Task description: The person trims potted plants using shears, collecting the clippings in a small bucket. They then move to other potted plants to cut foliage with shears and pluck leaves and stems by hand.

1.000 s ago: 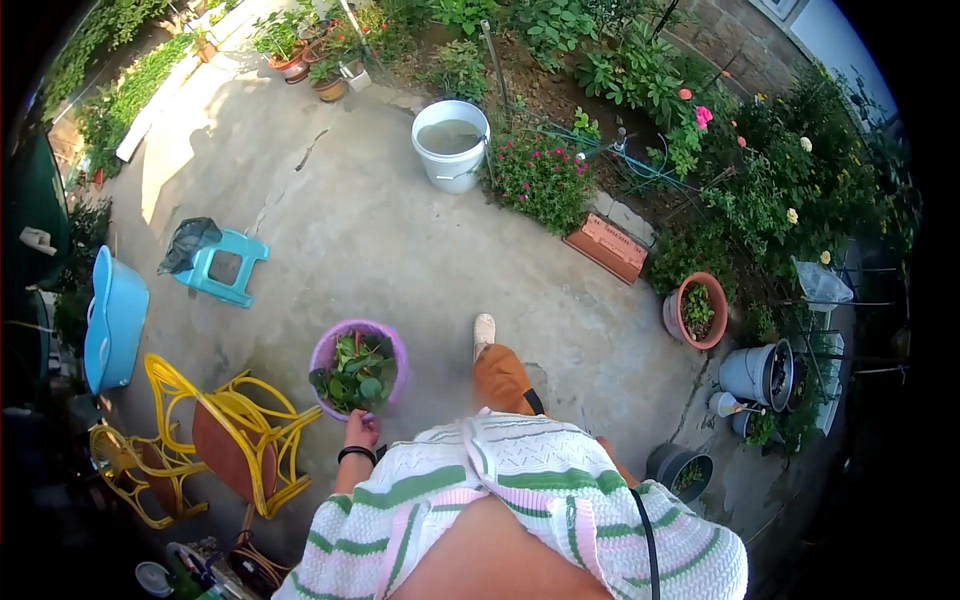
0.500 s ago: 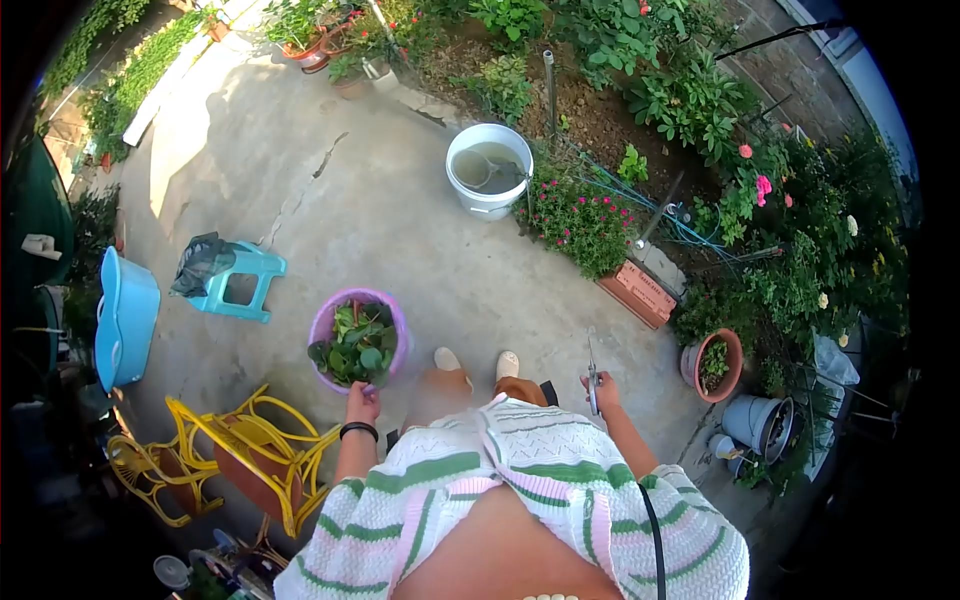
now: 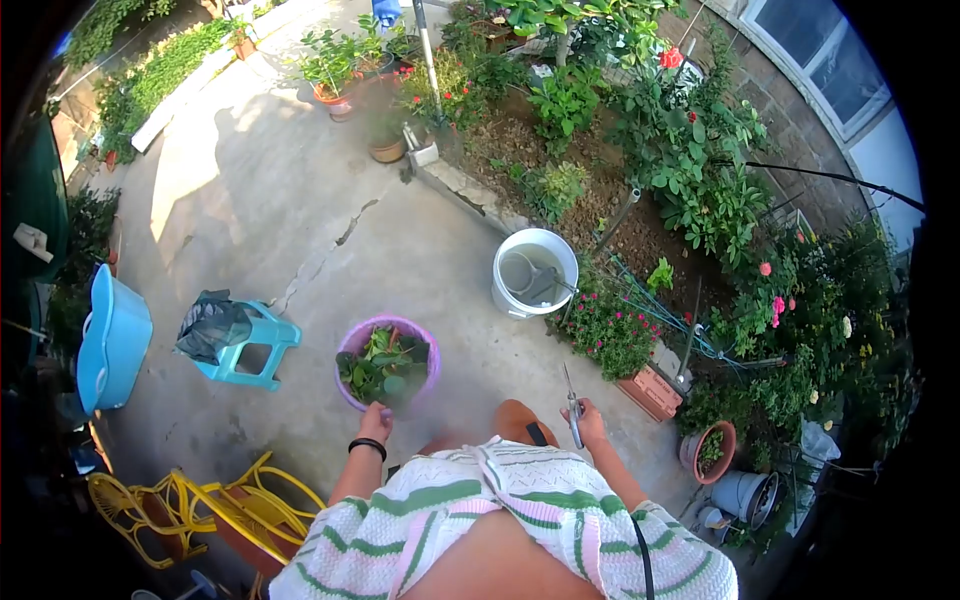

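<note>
My left hand (image 3: pixel 376 421) grips the near rim of a purple bucket (image 3: pixel 352 342) filled with cut green leaves (image 3: pixel 385 367); a black band sits on that wrist. My right hand (image 3: pixel 588 424) is closed around garden scissors (image 3: pixel 572 405), blades pointing up and away from me. Both hands are held out in front of my striped white, green and pink top. My legs in orange trousers show just below the bucket.
A white pail of water (image 3: pixel 534 272) stands by a flower bed with pink blooms (image 3: pixel 615 327). A turquoise stool with a dark bag (image 3: pixel 238 342), a blue tub (image 3: pixel 110 340) and a yellow chair (image 3: pixel 215 505) are on the left. Terracotta pots (image 3: pixel 712 450) sit right.
The view has swung up and left along the concrete yard. My right hand with the scissors came into view and stays raised. The bucket remains in my left hand.
</note>
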